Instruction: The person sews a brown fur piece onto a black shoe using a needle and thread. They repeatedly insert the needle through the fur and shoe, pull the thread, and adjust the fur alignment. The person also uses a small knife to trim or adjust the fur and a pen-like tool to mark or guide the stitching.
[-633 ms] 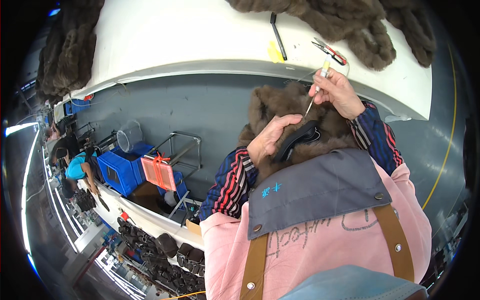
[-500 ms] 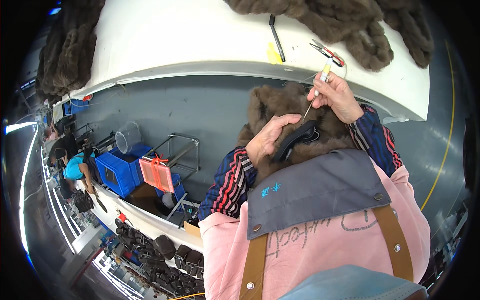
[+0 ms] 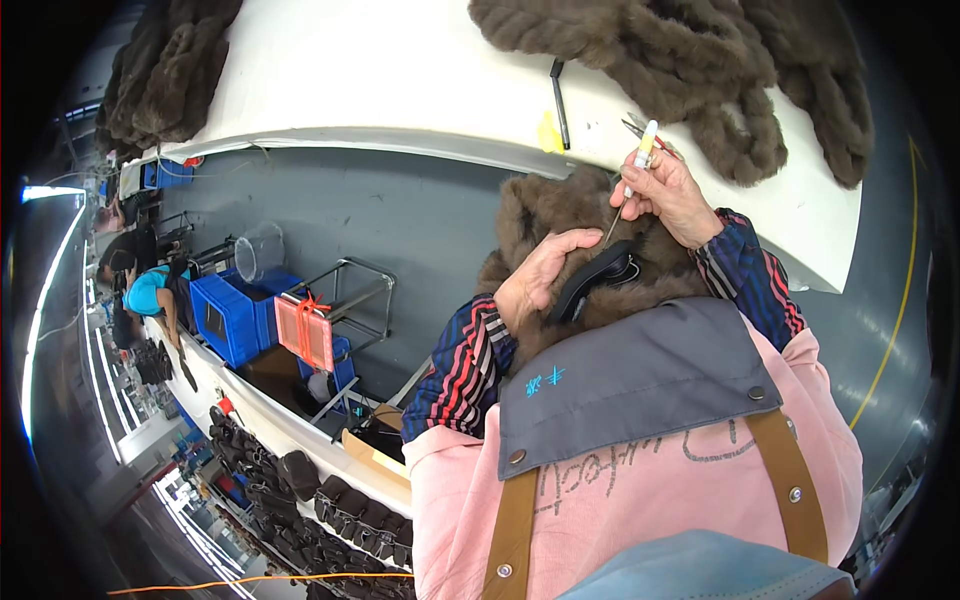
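Below the white table (image 3: pixel 400 90), right hand (image 3: pixel 672 190) pinches a steeply tilted, tip-down tool (image 3: pixel 632 180); left hand (image 3: pixel 540 275) grips brown fur (image 3: pixel 545 210).

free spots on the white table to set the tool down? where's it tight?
Bare white table between the left fur pile and the black pen. Crowded near the right hand: brown furs, scissors, yellow scrap.
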`<act>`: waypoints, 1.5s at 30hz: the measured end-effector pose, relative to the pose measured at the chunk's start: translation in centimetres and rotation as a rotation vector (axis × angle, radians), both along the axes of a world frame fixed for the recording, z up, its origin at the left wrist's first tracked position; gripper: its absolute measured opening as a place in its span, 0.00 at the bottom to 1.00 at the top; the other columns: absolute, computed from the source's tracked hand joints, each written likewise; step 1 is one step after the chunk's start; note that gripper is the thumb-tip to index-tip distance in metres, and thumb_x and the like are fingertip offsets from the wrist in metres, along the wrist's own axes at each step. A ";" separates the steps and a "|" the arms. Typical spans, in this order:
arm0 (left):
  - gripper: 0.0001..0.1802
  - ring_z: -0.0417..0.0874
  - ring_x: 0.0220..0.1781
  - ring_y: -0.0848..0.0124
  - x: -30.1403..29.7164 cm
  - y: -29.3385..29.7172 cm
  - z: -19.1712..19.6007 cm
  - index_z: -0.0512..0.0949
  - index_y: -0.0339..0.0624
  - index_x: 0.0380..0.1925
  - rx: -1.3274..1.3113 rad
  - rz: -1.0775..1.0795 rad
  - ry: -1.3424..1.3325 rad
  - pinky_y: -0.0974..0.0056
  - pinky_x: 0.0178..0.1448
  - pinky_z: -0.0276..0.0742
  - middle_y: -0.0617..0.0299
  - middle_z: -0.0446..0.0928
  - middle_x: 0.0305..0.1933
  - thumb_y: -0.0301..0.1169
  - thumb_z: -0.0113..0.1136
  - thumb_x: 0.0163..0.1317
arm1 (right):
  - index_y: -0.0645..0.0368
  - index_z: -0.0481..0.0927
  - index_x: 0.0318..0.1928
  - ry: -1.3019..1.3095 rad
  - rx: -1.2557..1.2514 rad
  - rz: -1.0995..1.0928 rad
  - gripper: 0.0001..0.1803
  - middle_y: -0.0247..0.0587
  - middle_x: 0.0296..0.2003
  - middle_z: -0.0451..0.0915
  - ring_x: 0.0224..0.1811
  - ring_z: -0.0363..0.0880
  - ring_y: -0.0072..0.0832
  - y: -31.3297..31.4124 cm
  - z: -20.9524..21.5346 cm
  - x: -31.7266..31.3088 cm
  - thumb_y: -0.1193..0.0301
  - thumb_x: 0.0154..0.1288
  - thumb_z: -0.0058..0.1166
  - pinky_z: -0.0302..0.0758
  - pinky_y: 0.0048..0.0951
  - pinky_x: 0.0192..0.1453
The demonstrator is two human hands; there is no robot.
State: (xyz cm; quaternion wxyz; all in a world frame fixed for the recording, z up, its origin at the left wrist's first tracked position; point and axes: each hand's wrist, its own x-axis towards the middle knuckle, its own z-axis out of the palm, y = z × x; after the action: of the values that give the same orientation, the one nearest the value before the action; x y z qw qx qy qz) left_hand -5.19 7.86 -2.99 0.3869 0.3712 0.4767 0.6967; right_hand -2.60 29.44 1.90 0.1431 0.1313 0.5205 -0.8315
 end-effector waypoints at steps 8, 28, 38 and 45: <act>0.58 0.62 0.59 0.62 1.3 2.1 -1.1 0.61 0.30 0.53 0.049 0.064 0.010 0.58 0.63 0.53 0.50 0.63 0.55 0.72 0.51 0.33 | 0.55 0.67 0.37 -0.024 0.019 0.044 0.08 0.37 0.25 0.76 0.22 0.74 0.16 2.4 0.3 0.0 0.65 0.62 0.47 0.72 0.14 0.27; 0.57 0.61 0.60 0.61 3.3 4.0 -0.8 0.60 0.30 0.54 0.010 0.210 -0.025 0.58 0.64 0.51 0.49 0.62 0.56 0.71 0.52 0.35 | 0.56 0.68 0.37 -0.017 -0.002 0.203 0.09 0.36 0.25 0.76 0.21 0.74 0.14 4.8 -0.8 -1.2 0.65 0.61 0.48 0.71 0.12 0.26; 0.55 0.63 0.58 0.64 3.2 4.5 -1.4 0.63 0.33 0.52 0.077 0.213 -0.009 0.61 0.63 0.52 0.51 0.65 0.53 0.72 0.50 0.36 | 0.57 0.68 0.35 0.028 0.059 0.360 0.08 0.34 0.23 0.76 0.19 0.72 0.14 4.9 0.3 -2.5 0.67 0.62 0.47 0.70 0.13 0.24; 0.17 0.66 0.24 0.84 3.0 7.6 4.9 0.77 0.38 0.32 -0.450 0.433 -0.467 0.75 0.27 0.62 0.67 0.71 0.23 0.41 0.54 0.50 | 0.58 0.66 0.34 0.111 0.141 0.607 0.07 0.33 0.20 0.75 0.18 0.71 0.14 4.1 0.5 -3.7 0.68 0.61 0.47 0.68 0.13 0.22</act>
State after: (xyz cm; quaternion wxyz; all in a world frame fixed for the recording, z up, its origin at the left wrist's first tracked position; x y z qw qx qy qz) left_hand -2.23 15.48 1.91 0.4009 -0.0007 0.5840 0.7059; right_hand -6.35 33.58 2.40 0.3466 -0.0659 0.5992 -0.7187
